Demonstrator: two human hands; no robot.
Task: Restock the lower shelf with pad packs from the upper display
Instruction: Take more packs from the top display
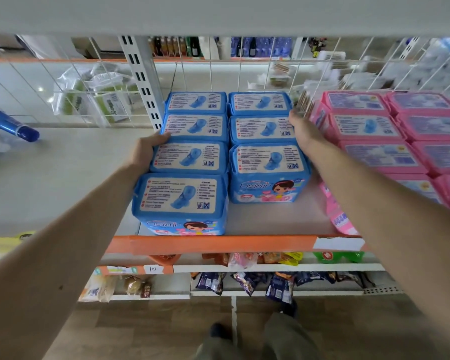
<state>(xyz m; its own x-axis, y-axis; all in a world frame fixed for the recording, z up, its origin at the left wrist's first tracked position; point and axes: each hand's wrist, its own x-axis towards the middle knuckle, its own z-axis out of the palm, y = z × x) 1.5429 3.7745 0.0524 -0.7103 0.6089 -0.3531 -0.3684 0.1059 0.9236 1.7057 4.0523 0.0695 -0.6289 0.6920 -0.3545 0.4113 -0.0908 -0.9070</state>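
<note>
Several blue pad packs [190, 157] stand in two rows on a white shelf [270, 219] with an orange front edge. My left hand [147, 149] presses flat against the left side of the left row, thumb on top near the third pack back. My right hand [303, 131] lies against the right side of the right row [266, 158], fingers reaching between the blue packs and the pink packs [374, 152]. The fingertips of both hands are partly hidden by the packs.
Pink pad packs fill the right part of the shelf, one leaning at the front [340, 219]. A white wire grid [244, 74] backs the shelf. A blue tube [13, 126] lies at left. Lower shelves [244, 268] hold snack bags. My shoes [218, 331] show on the floor.
</note>
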